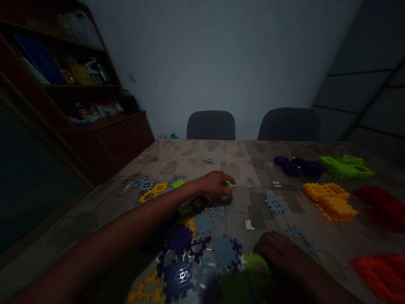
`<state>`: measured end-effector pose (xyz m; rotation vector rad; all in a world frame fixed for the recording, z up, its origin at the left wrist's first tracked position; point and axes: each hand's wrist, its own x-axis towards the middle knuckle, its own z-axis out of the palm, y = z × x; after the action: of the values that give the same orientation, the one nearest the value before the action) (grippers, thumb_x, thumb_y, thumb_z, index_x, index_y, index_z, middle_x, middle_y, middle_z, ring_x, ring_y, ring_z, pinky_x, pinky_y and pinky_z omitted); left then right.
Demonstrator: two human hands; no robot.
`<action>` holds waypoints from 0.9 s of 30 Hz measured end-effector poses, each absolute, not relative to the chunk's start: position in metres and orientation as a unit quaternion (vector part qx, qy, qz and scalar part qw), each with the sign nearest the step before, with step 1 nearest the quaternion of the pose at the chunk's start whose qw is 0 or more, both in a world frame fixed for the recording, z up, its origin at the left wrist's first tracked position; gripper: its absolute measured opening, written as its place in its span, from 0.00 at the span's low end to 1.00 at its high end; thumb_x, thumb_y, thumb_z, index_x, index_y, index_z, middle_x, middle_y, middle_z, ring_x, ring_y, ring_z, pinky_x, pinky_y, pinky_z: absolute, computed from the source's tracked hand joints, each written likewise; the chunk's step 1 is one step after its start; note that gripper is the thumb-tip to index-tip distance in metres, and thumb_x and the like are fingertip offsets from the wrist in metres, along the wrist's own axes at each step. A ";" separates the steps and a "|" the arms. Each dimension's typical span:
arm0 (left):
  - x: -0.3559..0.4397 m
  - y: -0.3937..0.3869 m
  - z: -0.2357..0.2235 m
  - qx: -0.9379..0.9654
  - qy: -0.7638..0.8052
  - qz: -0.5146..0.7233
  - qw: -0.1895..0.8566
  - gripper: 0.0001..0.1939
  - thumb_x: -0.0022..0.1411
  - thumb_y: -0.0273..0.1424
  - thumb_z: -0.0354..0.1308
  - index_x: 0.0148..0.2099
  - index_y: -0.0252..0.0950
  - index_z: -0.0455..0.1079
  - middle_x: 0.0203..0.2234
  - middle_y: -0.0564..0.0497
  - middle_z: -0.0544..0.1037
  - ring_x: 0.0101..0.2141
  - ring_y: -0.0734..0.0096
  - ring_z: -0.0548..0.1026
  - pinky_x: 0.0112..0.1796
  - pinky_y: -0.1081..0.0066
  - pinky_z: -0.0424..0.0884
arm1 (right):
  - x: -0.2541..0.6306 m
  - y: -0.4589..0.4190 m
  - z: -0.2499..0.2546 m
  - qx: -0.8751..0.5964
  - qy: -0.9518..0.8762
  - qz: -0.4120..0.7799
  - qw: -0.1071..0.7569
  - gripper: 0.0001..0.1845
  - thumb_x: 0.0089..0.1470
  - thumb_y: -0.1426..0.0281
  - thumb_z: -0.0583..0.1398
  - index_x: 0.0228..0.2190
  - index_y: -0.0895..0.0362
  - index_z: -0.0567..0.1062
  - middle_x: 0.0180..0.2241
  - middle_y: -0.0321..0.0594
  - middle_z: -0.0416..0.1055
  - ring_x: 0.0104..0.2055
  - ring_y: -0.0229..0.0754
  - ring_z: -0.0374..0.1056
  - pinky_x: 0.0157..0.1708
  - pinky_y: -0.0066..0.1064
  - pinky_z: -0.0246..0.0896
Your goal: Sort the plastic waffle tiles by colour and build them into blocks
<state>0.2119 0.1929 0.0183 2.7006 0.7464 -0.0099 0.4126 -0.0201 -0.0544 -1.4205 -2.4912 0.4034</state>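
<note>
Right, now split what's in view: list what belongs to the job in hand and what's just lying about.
Seem part of the job:
- green piece in the left grip
- loose toothed pieces, mixed colours
- purple pile, green pile, yellow pile, dark red pile, orange-red pile

Seem just there:
- grey chairs
- cabinet and its shelved items
- wall socket

Lime-green piece (228, 185), mostly covered by the fingers and thumb of the left hand (215, 183), which grips it above the desk (236, 166); its full outline is hidden. Second green piece (257, 265), with toothed edge, lies at the near side, partly beneath the right hand (276, 248); contact is unclear.
</note>
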 end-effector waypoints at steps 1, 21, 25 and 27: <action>0.209 0.190 0.017 0.946 0.263 0.013 0.189 0.11 0.68 0.29 0.59 0.51 0.33 0.69 0.37 0.49 0.74 0.38 0.63 0.74 0.42 0.63 0.72 | 0.412 -0.020 -0.054 -0.490 -0.851 0.147 0.122 0.28 0.38 0.72 0.70 0.43 0.55 0.71 0.42 0.44 0.70 0.42 0.51 0.65 0.39 0.39 0.59; 0.147 0.139 -0.013 0.922 0.299 0.118 0.214 0.24 0.59 0.27 0.67 0.56 0.39 0.65 0.52 0.47 0.71 0.53 0.57 0.68 0.55 0.59 0.64 | 0.416 -0.013 -0.058 -0.500 -0.856 0.092 0.100 0.34 0.37 0.70 0.73 0.48 0.54 0.71 0.44 0.44 0.72 0.44 0.51 0.68 0.40 0.37 0.63; 0.168 0.134 -0.015 0.941 0.268 0.081 0.190 0.30 0.55 0.29 0.71 0.58 0.39 0.65 0.53 0.46 0.70 0.55 0.55 0.66 0.58 0.57 0.61 | 0.411 -0.005 -0.065 -0.509 -0.858 0.053 0.041 0.14 0.49 0.74 0.67 0.39 0.55 0.73 0.38 0.41 0.73 0.40 0.46 0.68 0.36 0.33 0.59; 0.176 0.133 -0.015 0.945 0.268 0.071 0.174 0.30 0.53 0.27 0.71 0.57 0.38 0.67 0.52 0.45 0.71 0.54 0.50 0.66 0.57 0.52 0.61 | 0.408 -0.006 -0.064 -0.500 -0.865 0.034 0.026 0.12 0.51 0.70 0.67 0.38 0.56 0.73 0.37 0.42 0.73 0.38 0.45 0.67 0.33 0.32 0.57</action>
<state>0.1756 0.1328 -0.0152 2.6792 0.7601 0.2018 0.4079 -0.0060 -0.0640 -1.5458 -2.6724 0.1050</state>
